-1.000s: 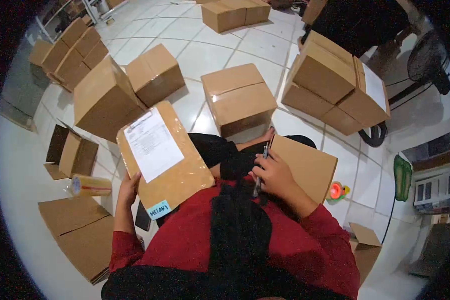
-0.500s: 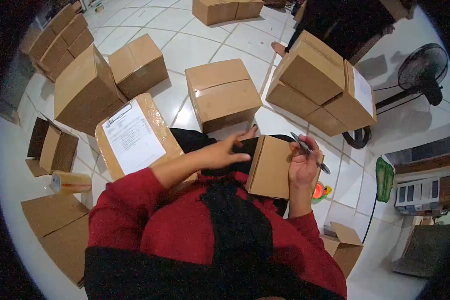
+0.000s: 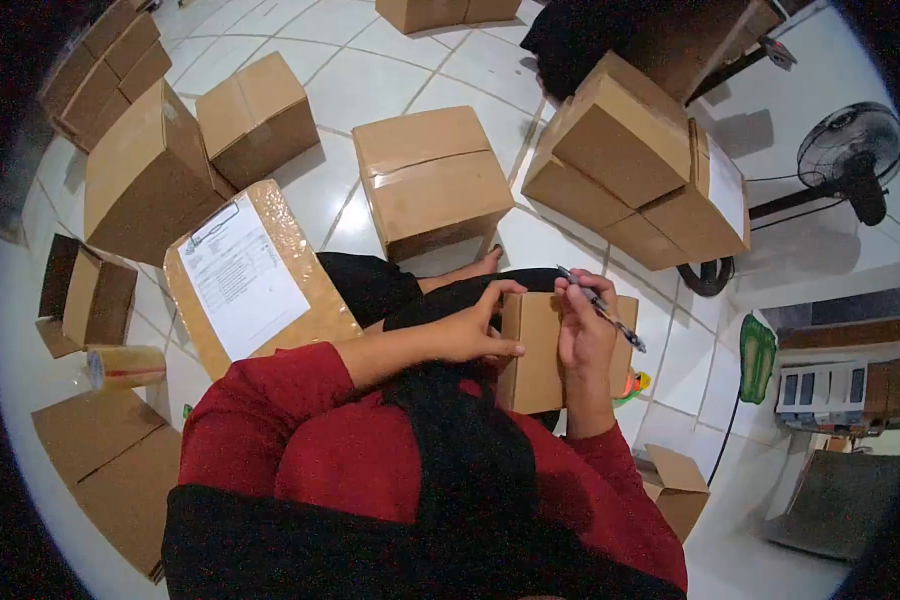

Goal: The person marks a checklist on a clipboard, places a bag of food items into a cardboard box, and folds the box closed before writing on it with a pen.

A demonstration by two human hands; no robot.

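A small brown cardboard box (image 3: 540,365) rests on my lap. My left hand (image 3: 478,330) grips its left edge, fingers curled over the far corner and thumb on the near part of the top. Over the box's right side is my right hand (image 3: 588,335), closed around a pen (image 3: 610,312) that slants across the fingers. The pen's lower end sticks out to the right. To the left, a clipboard (image 3: 315,325) with a printed paper (image 3: 245,275) leans by my left leg.
A taped box (image 3: 435,185) stands ahead on the tiled floor. Stacked boxes (image 3: 610,140) are at the right, beside a fan (image 3: 850,150). More boxes (image 3: 135,165), a tape roll (image 3: 125,367) and an open carton (image 3: 100,305) lie left. Another person's dark clothing (image 3: 630,35) shows behind.
My left hand has moved from beside the box onto its left edge. The right hand still holds the pen, a little further left. The person behind has shifted; their foot no longer shows. The view has shifted slightly.
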